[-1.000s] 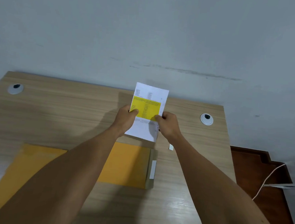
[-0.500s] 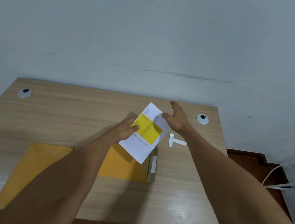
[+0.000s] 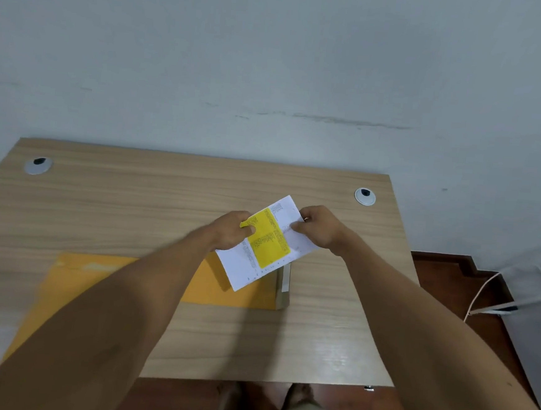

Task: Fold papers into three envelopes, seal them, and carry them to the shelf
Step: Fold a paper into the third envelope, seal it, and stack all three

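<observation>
Above the desk (image 3: pixel 100 211): paper (image 3: pixel 267 243) is pinched by left hand (image 3: pixel 231 229) and right hand (image 3: pixel 321 226).
Handling: judged light, floppy, easily creased; best held by opposite edges.

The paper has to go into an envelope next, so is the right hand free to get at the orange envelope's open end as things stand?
Probably not yet: the right hand pinches the folded paper, which hangs over the orange envelope near its end.

We face a pale grey wall (image 3: pixel 274 59) with a dark scuff. Against it stands our wooden counter (image 3: pixel 133 200) with two cable grommets; dark red floor (image 3: pixel 444 276) lies right.
</observation>
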